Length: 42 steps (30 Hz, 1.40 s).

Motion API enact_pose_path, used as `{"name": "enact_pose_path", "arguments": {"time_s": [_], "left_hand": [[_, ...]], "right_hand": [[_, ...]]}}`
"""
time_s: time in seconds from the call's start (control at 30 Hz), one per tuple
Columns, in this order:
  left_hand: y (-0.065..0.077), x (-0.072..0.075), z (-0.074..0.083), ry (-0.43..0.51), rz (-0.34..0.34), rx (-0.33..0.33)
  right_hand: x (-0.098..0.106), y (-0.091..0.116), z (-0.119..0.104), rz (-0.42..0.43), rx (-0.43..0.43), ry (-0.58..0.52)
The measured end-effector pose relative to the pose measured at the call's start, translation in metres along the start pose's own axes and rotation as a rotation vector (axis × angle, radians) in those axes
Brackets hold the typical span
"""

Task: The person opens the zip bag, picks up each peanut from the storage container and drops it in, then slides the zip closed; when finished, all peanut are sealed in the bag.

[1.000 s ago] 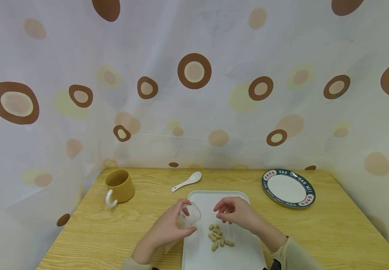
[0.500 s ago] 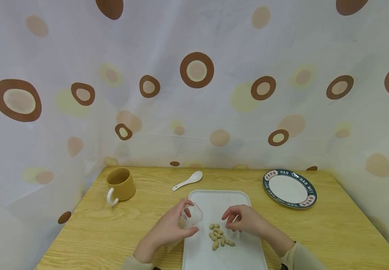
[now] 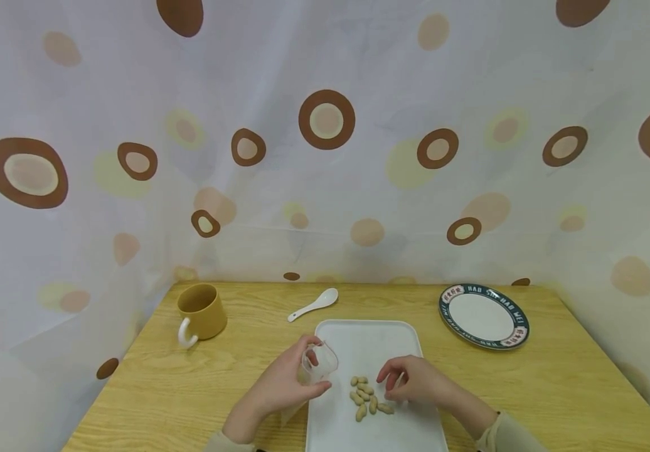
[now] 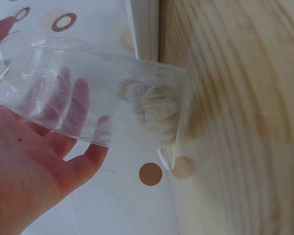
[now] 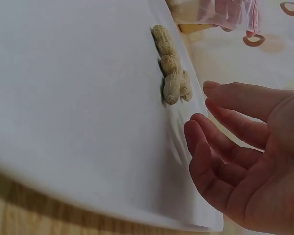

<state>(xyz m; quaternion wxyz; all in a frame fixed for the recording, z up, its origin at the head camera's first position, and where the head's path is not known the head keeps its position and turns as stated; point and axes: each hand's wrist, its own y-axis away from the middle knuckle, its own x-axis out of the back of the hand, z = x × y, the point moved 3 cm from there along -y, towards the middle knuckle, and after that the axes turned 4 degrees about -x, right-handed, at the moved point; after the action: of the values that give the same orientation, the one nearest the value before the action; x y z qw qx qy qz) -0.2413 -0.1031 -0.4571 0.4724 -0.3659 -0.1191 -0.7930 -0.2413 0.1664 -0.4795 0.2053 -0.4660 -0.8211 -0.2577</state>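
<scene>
My left hand [image 3: 280, 384] holds a clear plastic zip bag [image 3: 325, 361] by its sides, over the tray's left edge, mouth held wide. In the left wrist view a few peanuts [image 4: 159, 110] lie at the bottom of the bag, and the fingers show through the film. Several unshelled peanuts [image 3: 363, 392] lie in a loose cluster on the white tray [image 3: 376, 433]. Just right of them hovers my right hand [image 3: 414, 378], low over the tray. Its fingers [image 5: 201, 134] bend loosely with nothing between them, tips a short way from the peanuts in the right wrist view.
A yellow mug [image 3: 203, 312] with a white handle stands at the back left of the wooden table [image 3: 218, 370]. Behind the tray lies a white spoon [image 3: 315, 304]. A green-rimmed plate [image 3: 483, 316] is at the back right. A patterned curtain [image 3: 359, 176] surrounds the table.
My right hand has moved away from the bag, toward me and to the right, coming down beside the peanuts. The left hand and bag stay nearly where they were.
</scene>
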Motion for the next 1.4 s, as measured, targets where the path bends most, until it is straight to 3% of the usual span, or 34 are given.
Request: {"name": "enact_pose_path", "arguments": {"time_s": [0.6,1.4], "left_hand": [[0.003,-0.001,0.000,0.000,0.032,-0.013],[0.006,0.002,0.001,0.033,0.030,-0.004]], "right_hand": [[-0.007,0.001,0.000,-0.019,0.044,0.045],[-0.010,0.003,0.004,-0.074,0.040,-0.015]]}}
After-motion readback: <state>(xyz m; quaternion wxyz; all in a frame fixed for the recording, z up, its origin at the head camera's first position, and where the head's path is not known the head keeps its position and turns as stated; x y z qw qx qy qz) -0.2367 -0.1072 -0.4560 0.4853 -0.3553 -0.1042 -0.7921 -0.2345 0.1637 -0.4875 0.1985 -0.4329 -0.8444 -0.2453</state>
